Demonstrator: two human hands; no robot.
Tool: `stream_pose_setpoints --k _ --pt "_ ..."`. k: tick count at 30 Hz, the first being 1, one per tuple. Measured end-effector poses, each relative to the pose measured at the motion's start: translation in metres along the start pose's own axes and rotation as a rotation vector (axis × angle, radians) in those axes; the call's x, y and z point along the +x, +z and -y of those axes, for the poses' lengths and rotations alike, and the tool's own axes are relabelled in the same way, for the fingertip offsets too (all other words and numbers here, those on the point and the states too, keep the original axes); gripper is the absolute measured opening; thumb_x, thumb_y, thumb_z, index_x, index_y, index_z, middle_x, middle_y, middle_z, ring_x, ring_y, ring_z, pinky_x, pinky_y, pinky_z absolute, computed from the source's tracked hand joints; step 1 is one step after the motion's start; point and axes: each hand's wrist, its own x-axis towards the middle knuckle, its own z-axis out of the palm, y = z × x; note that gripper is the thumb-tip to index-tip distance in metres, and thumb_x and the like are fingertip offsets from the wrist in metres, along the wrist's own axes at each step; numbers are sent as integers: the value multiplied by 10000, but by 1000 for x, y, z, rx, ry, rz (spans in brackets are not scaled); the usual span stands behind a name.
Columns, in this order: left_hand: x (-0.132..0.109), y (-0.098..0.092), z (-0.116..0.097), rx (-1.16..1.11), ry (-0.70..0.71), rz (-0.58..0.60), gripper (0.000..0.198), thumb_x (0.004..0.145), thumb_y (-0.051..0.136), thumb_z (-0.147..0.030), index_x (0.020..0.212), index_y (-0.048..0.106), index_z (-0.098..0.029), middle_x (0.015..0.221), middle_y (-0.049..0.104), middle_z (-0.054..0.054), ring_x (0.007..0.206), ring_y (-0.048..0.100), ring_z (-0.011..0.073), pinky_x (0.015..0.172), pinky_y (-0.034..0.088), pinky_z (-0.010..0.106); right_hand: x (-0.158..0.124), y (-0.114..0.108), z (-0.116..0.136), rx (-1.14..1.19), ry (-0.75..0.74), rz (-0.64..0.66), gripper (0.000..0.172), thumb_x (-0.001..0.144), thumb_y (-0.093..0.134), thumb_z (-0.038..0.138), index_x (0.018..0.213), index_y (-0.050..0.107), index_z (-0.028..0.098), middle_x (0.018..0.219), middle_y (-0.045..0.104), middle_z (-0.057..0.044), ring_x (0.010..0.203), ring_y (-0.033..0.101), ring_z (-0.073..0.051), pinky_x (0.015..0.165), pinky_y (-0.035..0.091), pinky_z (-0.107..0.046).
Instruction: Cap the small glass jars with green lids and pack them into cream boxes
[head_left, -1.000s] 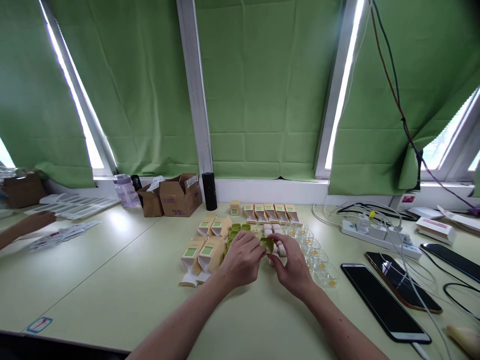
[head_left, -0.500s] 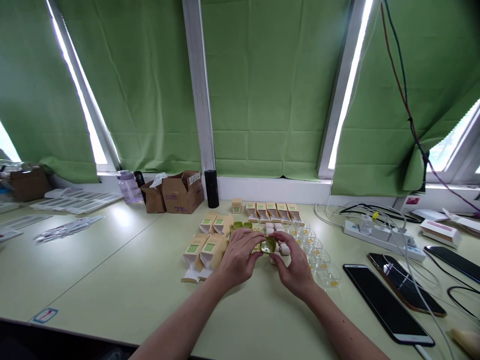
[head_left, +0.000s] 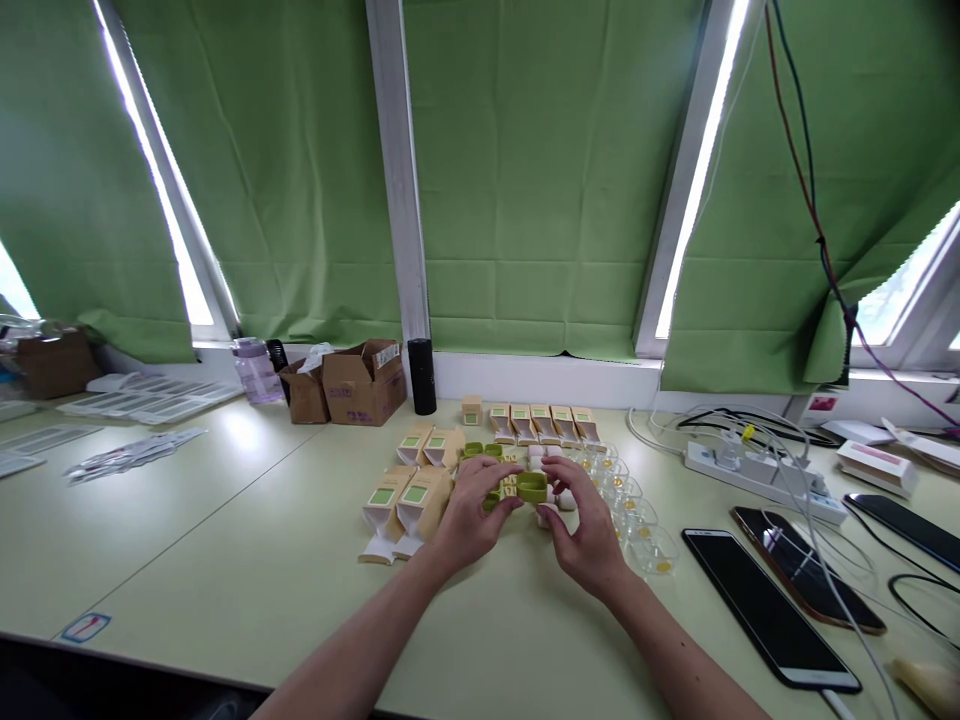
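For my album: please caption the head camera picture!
Left hand and right hand hold a small green container, with cartons and clear plastic pieces nearby.

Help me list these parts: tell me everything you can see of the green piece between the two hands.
The green piece is small, olive-toned and squarish with rounded corners. It looks like smooth plastic, with a wall around a hollow, its opening seemingly tilted up towards the camera. It is held between the left hand and the right hand over the table; exact contact points are too small to make out.
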Motion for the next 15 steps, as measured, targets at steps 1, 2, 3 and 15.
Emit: stream_pose_setpoints --k 1,2,3,15 --pt "0 1 1 -22 -23 -8 328 938 708 -271 1263 721 -235 1096 734 114 1090 627 280 960 539 451 0 0 0 1 -8 -8 415 953 570 181 1360 548 255 1400 606 -170 1188 648 -308 838 621 -440" --pt "1 1 2 -42 -45 -16 315 937 717 -298 1245 735 -232 1073 737 110 1062 638 273 943 543 439 0 1 0 2 -13 -14 412 950 569 174 1354 552 254 1400 603 -174 1190 648 -309 833 623 -438" --pt "1 2 3 -59 -69 -23 304 938 722 -329 1224 749 -231 1044 741 106 1027 648 265 921 546 426 0 1 0 5 -17 -15 413 947 568 167 1350 555 256 1395 604 -175 1182 651 -308 833 624 -439" --pt "6 14 7 -297 -439 -45 399 860 749 -550 931 822 -164 842 808 93 766 749 237 699 611 331 -2 5 -2 55 58 37 432 918 565 117 1322 580 271 1312 621 -120 858 652 -200 771 605 -379"
